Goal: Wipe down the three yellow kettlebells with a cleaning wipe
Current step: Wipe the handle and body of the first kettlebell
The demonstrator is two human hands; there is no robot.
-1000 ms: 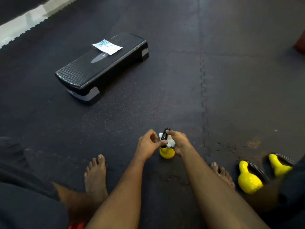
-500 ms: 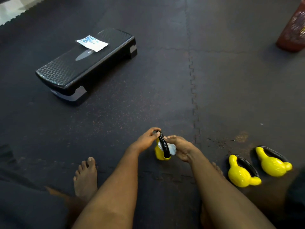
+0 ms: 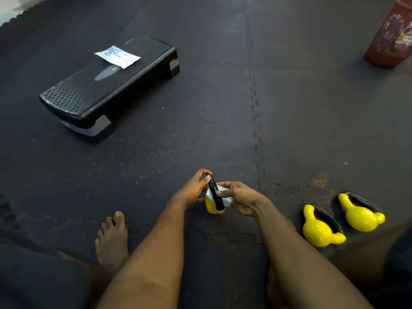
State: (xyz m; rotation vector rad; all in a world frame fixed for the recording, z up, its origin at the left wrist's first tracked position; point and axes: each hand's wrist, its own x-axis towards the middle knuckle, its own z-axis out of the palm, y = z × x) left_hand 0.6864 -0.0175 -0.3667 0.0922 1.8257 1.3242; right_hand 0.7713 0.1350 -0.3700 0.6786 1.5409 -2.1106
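— Right of the step platform [image 3: 107,85], nearer the person: item one?
— First kettlebell [image 3: 211,207], yellow, down at the floor mat [image 3: 200,108]. Left hand [image 3: 191,190] pinches the top of its black handle [image 3: 215,192]; right hand [image 3: 243,199] pinches a white wipe [image 3: 225,198] against that handle.
— Items two, three?
— Second kettlebell [image 3: 318,230], third kettlebell [image 3: 361,217]: farther right of the platform, lying side by side, no hand on them.
— On the platform?
— One printed packet [image 3: 117,56], far end. Red basket [image 3: 392,34], far right of it.
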